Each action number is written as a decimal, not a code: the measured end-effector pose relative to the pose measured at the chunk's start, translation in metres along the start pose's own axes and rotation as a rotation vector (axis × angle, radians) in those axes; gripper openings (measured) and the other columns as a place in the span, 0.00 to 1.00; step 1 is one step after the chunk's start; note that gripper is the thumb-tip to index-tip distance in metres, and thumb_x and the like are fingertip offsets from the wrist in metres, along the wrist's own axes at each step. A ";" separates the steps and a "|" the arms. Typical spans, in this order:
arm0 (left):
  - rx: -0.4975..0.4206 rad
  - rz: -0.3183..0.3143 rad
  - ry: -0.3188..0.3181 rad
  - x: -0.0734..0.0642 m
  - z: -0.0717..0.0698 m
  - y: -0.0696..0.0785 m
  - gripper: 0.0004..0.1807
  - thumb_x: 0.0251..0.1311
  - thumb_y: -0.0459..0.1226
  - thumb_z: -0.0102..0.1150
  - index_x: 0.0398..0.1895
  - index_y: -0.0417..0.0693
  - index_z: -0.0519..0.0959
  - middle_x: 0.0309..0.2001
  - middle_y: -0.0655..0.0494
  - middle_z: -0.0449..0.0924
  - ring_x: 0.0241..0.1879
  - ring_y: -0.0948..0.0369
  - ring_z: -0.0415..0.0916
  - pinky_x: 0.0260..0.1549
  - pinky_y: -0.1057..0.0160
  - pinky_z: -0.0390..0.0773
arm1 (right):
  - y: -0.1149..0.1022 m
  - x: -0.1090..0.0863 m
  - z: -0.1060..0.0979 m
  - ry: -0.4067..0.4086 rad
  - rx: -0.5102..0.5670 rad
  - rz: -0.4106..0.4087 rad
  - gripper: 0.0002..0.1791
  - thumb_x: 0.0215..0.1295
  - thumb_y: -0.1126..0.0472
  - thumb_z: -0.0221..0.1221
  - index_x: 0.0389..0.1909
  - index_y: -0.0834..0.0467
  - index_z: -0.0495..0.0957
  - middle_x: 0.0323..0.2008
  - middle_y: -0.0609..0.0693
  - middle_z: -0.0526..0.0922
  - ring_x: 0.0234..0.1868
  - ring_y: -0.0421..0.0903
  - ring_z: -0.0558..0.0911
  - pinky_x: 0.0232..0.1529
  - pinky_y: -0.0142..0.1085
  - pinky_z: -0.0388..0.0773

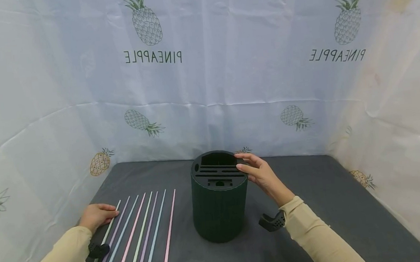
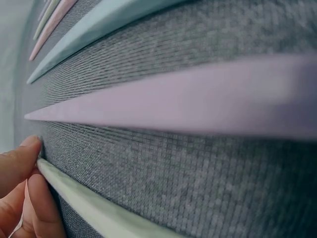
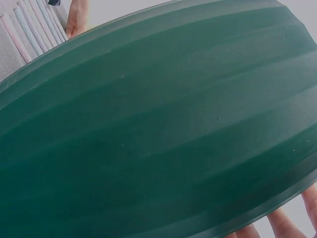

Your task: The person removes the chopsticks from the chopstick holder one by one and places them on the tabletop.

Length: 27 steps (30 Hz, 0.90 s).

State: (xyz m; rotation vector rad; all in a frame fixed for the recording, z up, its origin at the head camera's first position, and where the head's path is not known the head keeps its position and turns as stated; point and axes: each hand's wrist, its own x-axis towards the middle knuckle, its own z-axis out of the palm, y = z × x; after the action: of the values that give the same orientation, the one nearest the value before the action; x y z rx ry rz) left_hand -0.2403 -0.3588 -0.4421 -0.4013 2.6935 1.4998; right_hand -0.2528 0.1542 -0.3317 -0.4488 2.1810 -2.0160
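Note:
My left hand (image 1: pixel 98 215) pinches the far end of the leftmost chopstick, a pale green one (image 1: pixel 108 231), between thumb and fingers. In the left wrist view its thumb and fingertips close around the tip of that green chopstick (image 2: pixel 89 206). Beside it lies a purple chopstick (image 2: pixel 148 104). A dark green ribbed cylindrical utensil holder (image 1: pixel 221 213) stands upright, its slotted lid facing up. My right hand (image 1: pixel 264 178) rests on the lid's right rim, with thumb and index finger extended over the edge. Holder wall (image 3: pixel 158 119) fills most of the right wrist view, with fingertips (image 3: pixel 282 223) showing past its edge.
Several more pastel chopsticks, among them a pink one (image 1: pixel 170 230) and a blue one (image 1: pixel 156 229), lie spaced side by side left of the holder. A dark grey cloth (image 1: pixel 308 230) covers the table. Pineapple-print curtains (image 1: pixel 243 82) hang behind and at both sides.

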 end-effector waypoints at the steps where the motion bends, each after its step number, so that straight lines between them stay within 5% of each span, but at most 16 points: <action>1: 0.009 0.002 -0.001 0.000 0.000 0.000 0.16 0.52 0.31 0.70 0.39 0.25 0.81 0.32 0.50 0.83 0.24 0.66 0.75 0.23 0.70 0.79 | 0.000 0.000 0.000 0.000 0.000 0.001 0.28 0.68 0.52 0.59 0.67 0.52 0.67 0.75 0.48 0.54 0.76 0.53 0.52 0.70 0.62 0.53; 27: 0.029 -0.007 -0.006 -0.001 0.001 0.000 0.15 0.52 0.32 0.70 0.39 0.27 0.80 0.36 0.42 0.81 0.26 0.65 0.75 0.24 0.70 0.79 | -0.001 -0.001 0.001 -0.006 -0.013 -0.003 0.28 0.69 0.52 0.58 0.67 0.51 0.67 0.75 0.49 0.54 0.76 0.53 0.52 0.70 0.62 0.53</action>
State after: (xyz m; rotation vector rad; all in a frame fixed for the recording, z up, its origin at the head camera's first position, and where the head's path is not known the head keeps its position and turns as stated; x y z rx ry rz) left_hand -0.2391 -0.3578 -0.4425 -0.4045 2.7032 1.4557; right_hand -0.2514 0.1541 -0.3310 -0.4597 2.1927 -2.0009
